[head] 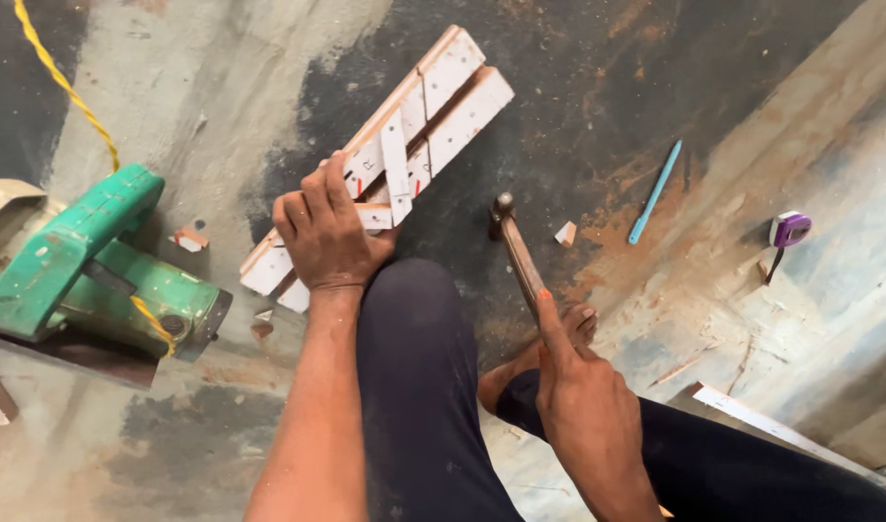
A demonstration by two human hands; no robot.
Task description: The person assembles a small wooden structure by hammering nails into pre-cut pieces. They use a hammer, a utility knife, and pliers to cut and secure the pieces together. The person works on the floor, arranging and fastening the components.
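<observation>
My left hand (pixel 324 232) presses down on a bundle of white-faced wooden strips (pixel 433 106) lying diagonally on the floor, with short white cross pieces (pixel 397 174) laid over them. My right hand (pixel 583 401) grips the wooden handle of a hammer (pixel 516 253), index finger stretched along it. The hammer's metal head hovers just right of the strips, apart from them. My knee in dark trousers (pixel 414 387) sits between both arms, and my bare foot (pixel 578 324) shows beneath the hammer handle.
A green power saw (pixel 85 261) with a yellow cord (pixel 66 87) rests at the left. A blue pencil (pixel 655 191) and a purple tape measure (pixel 787 230) lie at the right. Small wood chips (pixel 566 233) dot the stained floor. A white board edge (pixel 781 430) lies at lower right.
</observation>
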